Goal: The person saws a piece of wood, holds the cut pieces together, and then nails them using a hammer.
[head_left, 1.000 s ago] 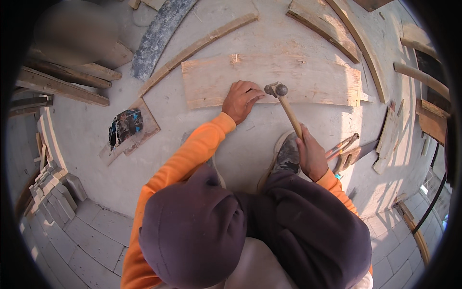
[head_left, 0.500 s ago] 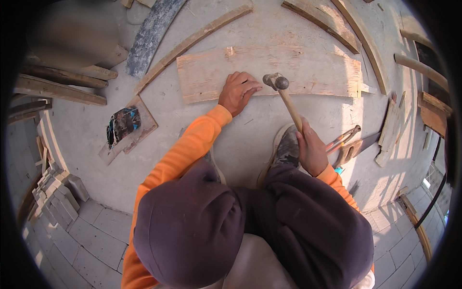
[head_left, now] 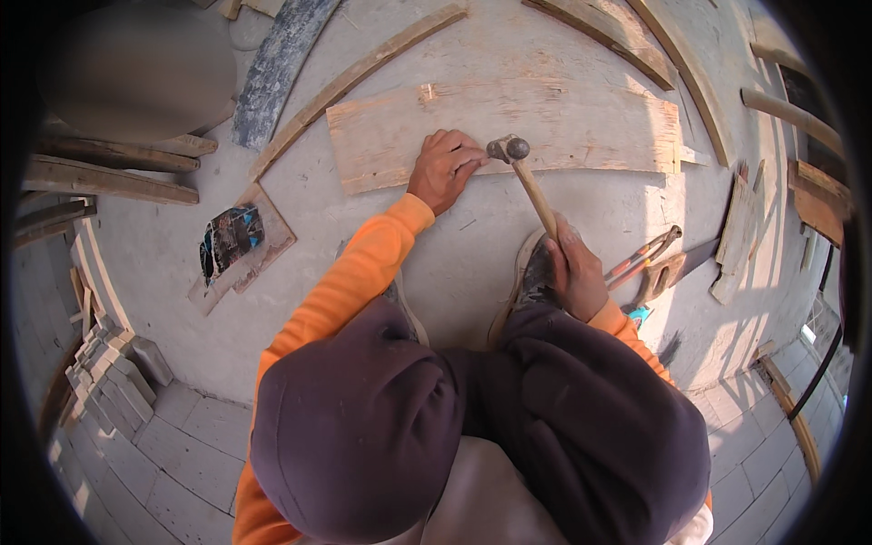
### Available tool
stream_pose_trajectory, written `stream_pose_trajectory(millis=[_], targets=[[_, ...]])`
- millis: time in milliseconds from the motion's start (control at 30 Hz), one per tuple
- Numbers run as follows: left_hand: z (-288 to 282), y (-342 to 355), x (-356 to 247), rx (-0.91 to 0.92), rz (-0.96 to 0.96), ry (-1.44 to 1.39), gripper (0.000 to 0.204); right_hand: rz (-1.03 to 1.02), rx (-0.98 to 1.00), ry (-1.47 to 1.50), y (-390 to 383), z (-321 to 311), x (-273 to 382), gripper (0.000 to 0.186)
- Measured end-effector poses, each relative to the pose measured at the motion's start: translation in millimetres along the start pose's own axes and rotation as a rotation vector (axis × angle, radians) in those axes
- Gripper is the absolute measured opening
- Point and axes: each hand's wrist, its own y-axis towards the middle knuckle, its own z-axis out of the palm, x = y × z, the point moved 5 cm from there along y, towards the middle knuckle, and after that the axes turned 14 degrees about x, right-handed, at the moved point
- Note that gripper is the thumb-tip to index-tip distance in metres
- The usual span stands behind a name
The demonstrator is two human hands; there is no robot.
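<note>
A pale plywood board (head_left: pixel 563 127) lies on the concrete floor before me. My left hand (head_left: pixel 443 171) is at its near edge, thumb and fingers pinched on something too small to make out. My right hand (head_left: pixel 577 268) is closed round the wooden handle of a ball-peen hammer (head_left: pixel 536 195), whose metal head is right beside my left fingertips. Beside my right hand lie a long tool with orange grips (head_left: pixel 636 261) and a wooden-handled saw (head_left: pixel 663 282).
Long timber battens (head_left: pixel 345 82) surround the board, with a stained grey plank (head_left: pixel 272 86) at upper left. A small board with a black torn item (head_left: pixel 227 241) lies left. Grey blocks (head_left: pixel 118 381) are stacked lower left; scrap wood (head_left: pixel 736 236) lies right.
The view has shifted slightly, raising the board and hands in the picture. The hammer head has moved slightly closer to my left fingertips, which stay at the board's edge.
</note>
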Motion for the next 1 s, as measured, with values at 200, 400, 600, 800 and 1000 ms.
stream_pose_trajectory(millis=[200, 400, 600, 800, 1000], targets=[[1.4, -6.8, 5.1, -0.006, -0.01, 0.0, 0.014, 0.065, -0.075, 0.062, -0.5, 0.0, 19.5, 0.046], [1.5, -2.8, 5.4, -0.016, -0.008, -0.033, 0.015, 0.048, -0.097, 0.002, -3.1, 4.0, 14.7, 0.045], [0.2, -4.6, 3.1, -0.012, -0.012, -0.009, 0.015, 0.107, 0.005, 0.106, 1.9, 7.0, 5.8, 0.045], [1.9, -7.7, 4.7, 0.011, -0.036, -0.019, 0.013, 0.06, -0.058, 0.101, 1.1, 11.7, 6.9, 0.044], [-3.2, -2.0, -2.3, 0.112, -0.011, -0.002, 0.021, 0.187, -0.151, 0.035, -10.7, -1.1, -5.6, 0.043]])
